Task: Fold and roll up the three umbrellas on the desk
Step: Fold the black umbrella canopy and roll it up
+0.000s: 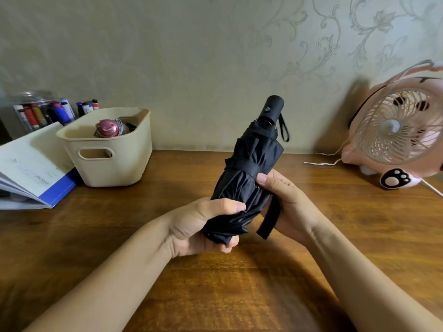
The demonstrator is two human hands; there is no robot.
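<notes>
A black folding umbrella (249, 168) is held above the wooden desk (215, 283), tilted with its handle (273, 109) pointing up and away. Its canopy is gathered into a loose roll, with a closing strap wrapped around the middle. My left hand (199, 226) grips the lower end of the roll. My right hand (287, 200) holds the right side of the canopy, thumb pressed just below the band. The strap's loose end (269, 221) hangs down over that palm. A wrist loop dangles beside the handle. No other umbrella is in view.
A cream plastic basket (107, 149) with a pink bottle inside stands at the back left. Next to it lie an open book (31, 168) and a jar of markers (43, 111). A pink desk fan (402, 135) with a white cable stands at the back right.
</notes>
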